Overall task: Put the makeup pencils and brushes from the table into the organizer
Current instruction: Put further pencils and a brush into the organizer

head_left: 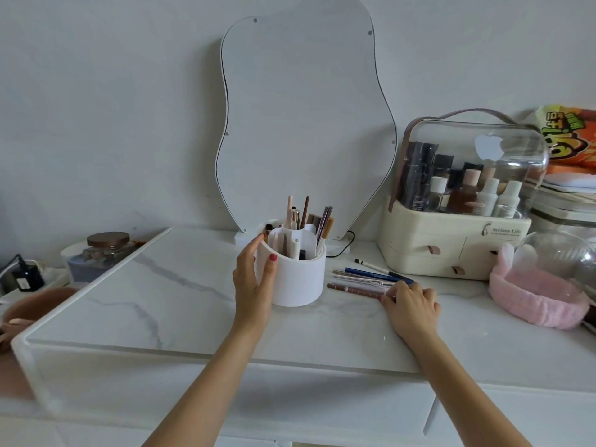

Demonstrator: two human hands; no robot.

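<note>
A round white organizer (298, 282) stands mid-table with several pencils and brushes upright in its compartments. My left hand (253, 282) wraps around its left side, thumb on the front wall. To its right several makeup pencils lie flat on the marble top: a brown pencil (351, 289) nearest me, a silver one (358, 278), a blue one (374, 274) and a white one with a black tip (371, 266). My right hand (411, 303) rests on the right ends of these pencils, fingertips pinching the brown pencil's end.
A wavy mirror (306, 124) leans on the wall behind the organizer. A cream cosmetics case (451, 250) with a clear dome stands at the right, a pink headband (538, 301) beside it. A jar (108, 250) and a charger sit left of the raised marble table top (145, 301).
</note>
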